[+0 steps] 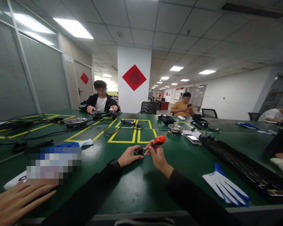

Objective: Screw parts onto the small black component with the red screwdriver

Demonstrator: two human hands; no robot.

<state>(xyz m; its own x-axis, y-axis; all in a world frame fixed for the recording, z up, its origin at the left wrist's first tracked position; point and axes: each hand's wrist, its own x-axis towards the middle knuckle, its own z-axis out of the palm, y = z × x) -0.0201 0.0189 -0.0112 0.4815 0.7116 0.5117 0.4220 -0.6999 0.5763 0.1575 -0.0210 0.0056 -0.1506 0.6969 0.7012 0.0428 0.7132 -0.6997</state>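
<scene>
Above the green table point(132, 175) my two hands are close together in the middle of the head view. My left hand point(129, 156) is closed around a small black part point(140, 150), whose exact kind I cannot make out. In my right hand point(158, 156) is a screwdriver with an orange-red handle point(159, 140), gripped between thumb and fingers. The handle tilts up to the right, and the shaft end points toward the black part. Whether the tip touches the part is too small to tell.
White-and-blue gloves point(226, 185) lie at right beside a long black tray point(245, 169). A phone point(192, 139) and metal bowls point(175, 128) stand farther back. Black cables point(61, 133) spread at left. Another person's hand point(21, 201) rests at front left; people sit across the table.
</scene>
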